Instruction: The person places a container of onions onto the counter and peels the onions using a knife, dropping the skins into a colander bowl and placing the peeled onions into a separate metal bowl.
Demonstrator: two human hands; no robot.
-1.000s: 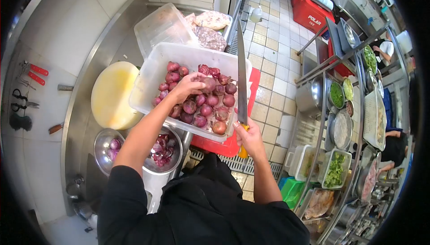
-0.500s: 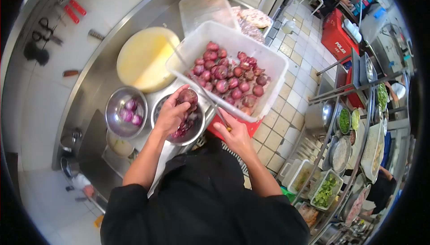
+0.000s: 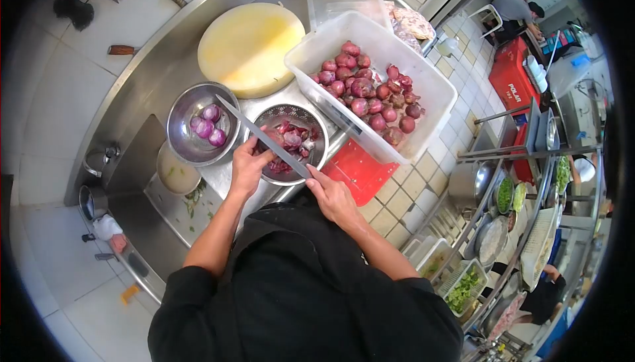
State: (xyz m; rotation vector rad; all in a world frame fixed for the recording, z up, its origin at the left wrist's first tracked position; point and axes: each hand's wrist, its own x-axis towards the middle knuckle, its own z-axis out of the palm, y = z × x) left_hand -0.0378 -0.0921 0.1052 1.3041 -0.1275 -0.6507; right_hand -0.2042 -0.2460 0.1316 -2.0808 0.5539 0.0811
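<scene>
Over the metal colander (image 3: 321, 157), which holds onion skins, my left hand (image 3: 249, 167) grips a red onion (image 3: 272, 138). My right hand (image 3: 331, 195) is closed around the handle of a long knife (image 3: 254, 128). The blade runs up and to the left, across the held onion, its tip above a steel bowl (image 3: 177, 124). Several peeled purple onions (image 3: 209, 124) lie in that bowl. A translucent plastic bin (image 3: 433, 87) with many unpeeled red onions (image 3: 362, 88) stands to the upper right of the colander.
A thick round yellowish board (image 3: 251, 48) lies behind the bowl. The sink (image 3: 132, 193) is at the left. A red stool-like surface (image 3: 360, 171) is under the bin. Racks with food trays (image 3: 463, 289) stand at the right. A seated person (image 3: 516, 11) is far back.
My left hand has carried an onion from the bin to above the colander. The upright knife has swung left, across the onion. The view has shifted, showing more of the sink.
</scene>
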